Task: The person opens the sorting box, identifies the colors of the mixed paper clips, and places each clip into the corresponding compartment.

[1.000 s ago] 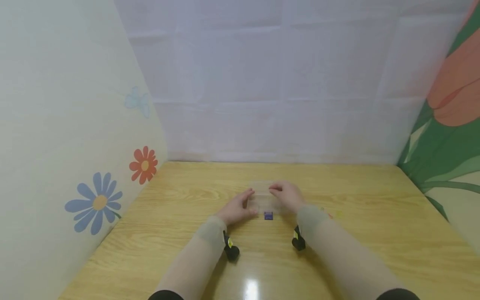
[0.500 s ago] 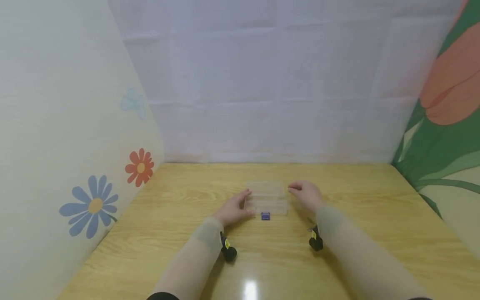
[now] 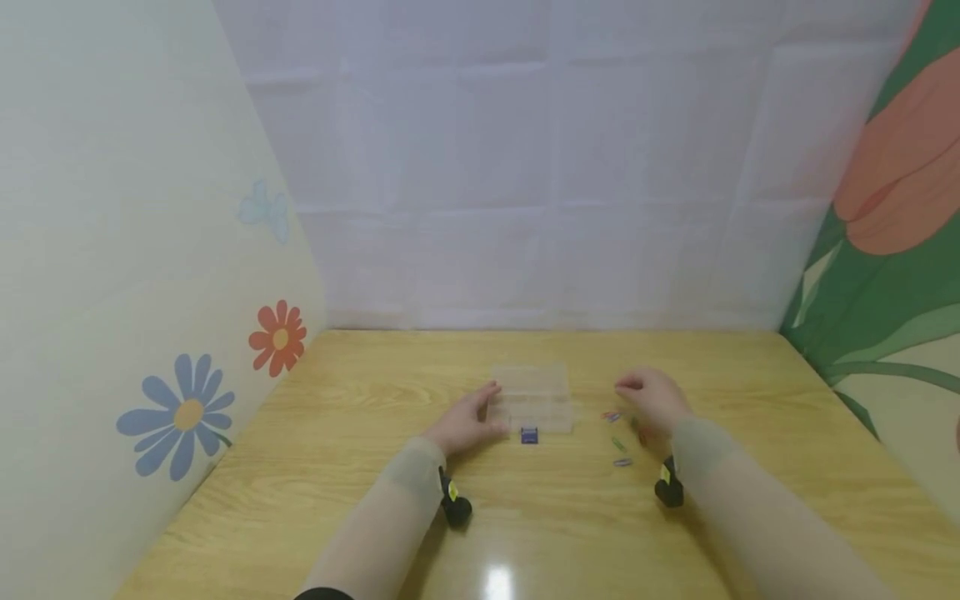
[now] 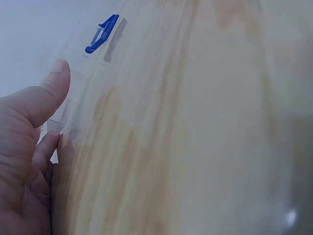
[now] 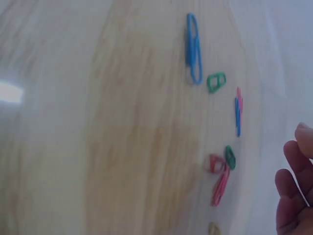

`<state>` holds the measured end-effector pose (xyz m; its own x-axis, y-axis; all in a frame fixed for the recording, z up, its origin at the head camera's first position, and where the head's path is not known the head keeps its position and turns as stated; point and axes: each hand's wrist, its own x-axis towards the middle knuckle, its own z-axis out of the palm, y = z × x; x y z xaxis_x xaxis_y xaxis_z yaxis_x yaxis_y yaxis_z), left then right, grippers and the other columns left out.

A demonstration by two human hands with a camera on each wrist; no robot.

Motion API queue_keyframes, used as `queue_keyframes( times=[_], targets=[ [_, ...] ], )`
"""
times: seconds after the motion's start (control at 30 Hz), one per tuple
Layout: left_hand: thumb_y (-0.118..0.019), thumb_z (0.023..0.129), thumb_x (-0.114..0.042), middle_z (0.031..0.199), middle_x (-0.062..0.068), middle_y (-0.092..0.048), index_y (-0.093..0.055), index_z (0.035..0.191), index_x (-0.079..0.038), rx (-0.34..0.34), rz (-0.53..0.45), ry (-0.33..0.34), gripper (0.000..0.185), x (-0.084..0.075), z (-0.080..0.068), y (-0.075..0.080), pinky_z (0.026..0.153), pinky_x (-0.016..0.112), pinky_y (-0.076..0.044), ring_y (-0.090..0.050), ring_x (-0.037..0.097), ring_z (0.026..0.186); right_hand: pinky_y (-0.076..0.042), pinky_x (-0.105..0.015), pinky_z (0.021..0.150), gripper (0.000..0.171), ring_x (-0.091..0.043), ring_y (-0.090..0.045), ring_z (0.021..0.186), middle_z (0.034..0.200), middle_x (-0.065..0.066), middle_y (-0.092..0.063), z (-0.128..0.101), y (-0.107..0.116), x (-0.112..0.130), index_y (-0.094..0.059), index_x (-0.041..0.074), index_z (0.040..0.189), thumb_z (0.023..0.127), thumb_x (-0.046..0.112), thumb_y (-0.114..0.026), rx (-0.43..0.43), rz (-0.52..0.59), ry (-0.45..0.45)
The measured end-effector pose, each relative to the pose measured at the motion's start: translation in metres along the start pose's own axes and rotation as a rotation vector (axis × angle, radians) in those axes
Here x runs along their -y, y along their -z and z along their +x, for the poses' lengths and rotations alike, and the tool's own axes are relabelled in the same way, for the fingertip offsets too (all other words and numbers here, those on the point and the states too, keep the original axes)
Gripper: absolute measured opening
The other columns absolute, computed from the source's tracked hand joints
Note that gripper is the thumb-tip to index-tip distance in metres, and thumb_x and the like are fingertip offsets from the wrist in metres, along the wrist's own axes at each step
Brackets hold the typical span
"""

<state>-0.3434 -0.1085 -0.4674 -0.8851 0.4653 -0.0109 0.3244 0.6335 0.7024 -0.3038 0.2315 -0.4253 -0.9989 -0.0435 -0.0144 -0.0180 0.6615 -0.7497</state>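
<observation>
A clear plastic box (image 3: 534, 402) with inner dividers and a blue latch (image 3: 529, 435) on its front sits mid-table. My left hand (image 3: 462, 421) holds its left side; in the left wrist view the thumb (image 4: 56, 85) lies along the front wall near the latch. To the right of the box, my right hand (image 3: 654, 400) hovers over several coloured paper clips, nothing visible in its loosely bent fingers (image 5: 293, 191). The right wrist view shows a blue paper clip (image 5: 191, 51) nearest the camera, with green (image 5: 230, 157) and pink clips (image 5: 221, 186) farther along.
The wooden table (image 3: 360, 517) meets a white cloth backdrop (image 3: 450, 167) at the rear. A flower-printed panel (image 3: 112, 292) stands on the left, and another printed panel (image 3: 885, 317) on the right. Two loose clips, one green (image 3: 618, 444), lie in front of the right hand.
My right hand has moved from over the box out to the right, above the paper clips, and more clips now show. The left hand stays at the box.
</observation>
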Motion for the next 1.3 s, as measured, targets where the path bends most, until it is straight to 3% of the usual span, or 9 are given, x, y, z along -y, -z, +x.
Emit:
queue_keyframes(
  times=[0.2,0.3,0.53,0.67,0.9,1.17,1.3],
  targets=[
    [-0.073,0.085,-0.038,0.159,-0.003,-0.021,-0.033,0.151,-0.019,-0.003,-0.012,0.013,0.079,0.002,0.0,-0.001,0.116,0.047,-0.018,-0.021,0.027,0.144,-0.053,-0.043,0.081,0.022,-0.029,-0.06,0.094,0.108,-0.014,-0.064,-0.006,0.001,-0.005,-0.064,0.0,0.111,0.094,0.013,-0.06,0.04,0.015,-0.07],
    [-0.073,0.085,-0.038,0.159,-0.005,-0.021,-0.033,0.151,-0.021,0.002,-0.015,0.026,0.079,0.003,0.0,-0.002,0.116,0.047,-0.017,-0.02,0.026,0.144,-0.052,-0.037,0.074,0.019,-0.023,-0.059,0.083,0.1,-0.009,-0.065,-0.005,0.0,-0.01,-0.066,0.002,0.107,0.091,0.012,-0.063,0.057,0.006,-0.1],
    [-0.074,0.084,-0.037,0.159,-0.005,-0.02,-0.033,0.151,-0.02,0.004,-0.035,0.025,0.08,0.002,-0.001,-0.001,0.117,0.046,-0.017,-0.02,0.025,0.144,-0.05,-0.034,0.067,0.016,-0.019,-0.06,0.065,0.09,-0.005,-0.066,0.0,-0.005,-0.019,-0.068,0.005,0.102,0.088,0.014,-0.067,0.109,-0.067,-0.053],
    [-0.073,0.084,-0.039,0.159,-0.006,-0.02,-0.032,0.151,-0.022,0.002,-0.022,0.032,0.08,0.001,-0.001,-0.001,0.117,0.046,-0.017,-0.021,0.024,0.144,-0.047,-0.039,0.075,0.019,-0.019,-0.058,0.069,0.091,-0.003,-0.067,0.0,-0.009,-0.018,-0.069,0.007,0.099,0.086,0.02,-0.071,0.096,-0.11,-0.037],
    [-0.074,0.083,-0.041,0.158,-0.009,-0.019,-0.033,0.151,-0.025,0.007,-0.046,0.058,0.081,0.001,0.0,-0.001,0.117,0.046,-0.016,-0.02,0.022,0.144,-0.047,-0.048,0.085,0.033,-0.026,-0.058,0.094,0.1,-0.005,-0.066,0.0,-0.011,-0.015,-0.069,0.008,0.099,0.083,0.036,-0.074,0.071,-0.209,-0.04],
    [-0.074,0.083,-0.043,0.158,-0.011,-0.019,-0.032,0.151,-0.026,0.005,-0.047,0.053,0.082,0.004,0.001,-0.002,0.117,0.047,-0.016,-0.019,0.022,0.144,-0.045,-0.033,0.066,0.023,-0.02,-0.053,0.077,0.087,-0.002,-0.063,0.0,-0.013,-0.01,-0.066,0.008,0.09,0.083,0.028,-0.074,0.084,-0.227,-0.051],
    [-0.074,0.083,-0.043,0.158,-0.01,-0.019,-0.032,0.151,-0.025,0.002,-0.04,0.048,0.082,0.004,0.001,-0.002,0.117,0.046,-0.016,-0.019,0.022,0.144,-0.045,-0.031,0.064,0.02,-0.02,-0.053,0.076,0.086,-0.003,-0.063,-0.001,-0.014,-0.007,-0.066,0.007,0.089,0.084,0.024,-0.074,0.09,-0.224,-0.063]
  ],
)
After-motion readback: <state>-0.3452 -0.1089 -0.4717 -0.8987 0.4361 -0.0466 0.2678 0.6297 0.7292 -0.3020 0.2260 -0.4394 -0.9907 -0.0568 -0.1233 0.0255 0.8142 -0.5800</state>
